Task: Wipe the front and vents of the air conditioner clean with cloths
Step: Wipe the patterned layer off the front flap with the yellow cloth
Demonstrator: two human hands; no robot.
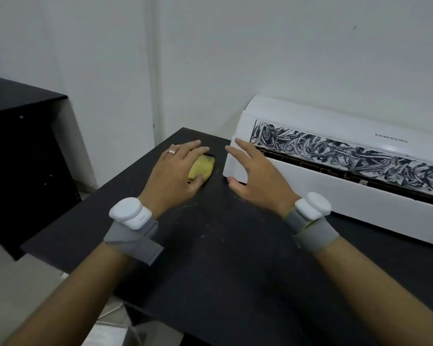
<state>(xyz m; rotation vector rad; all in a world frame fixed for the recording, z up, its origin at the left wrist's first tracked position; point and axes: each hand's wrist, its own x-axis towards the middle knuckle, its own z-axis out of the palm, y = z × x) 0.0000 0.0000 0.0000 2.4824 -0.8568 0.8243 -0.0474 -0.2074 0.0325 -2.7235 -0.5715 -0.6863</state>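
**Both hands out over the table, cloth under the left**

Two bare forearms reach in from below, each with a grey strap and a white wrist device (130, 212). The left hand (175, 171), ring (171, 152) showing, lies on the yellow cloth (203, 168) with fingers nearly straight and thumb on its near edge. The cloth sits on the black table (223, 258), just beside the left end of the white air conditioner (335, 181). The right hand (258, 173) is spread loose at that end, grasping nothing; whether it touches, I can't tell. Black scribbles cover the flap.
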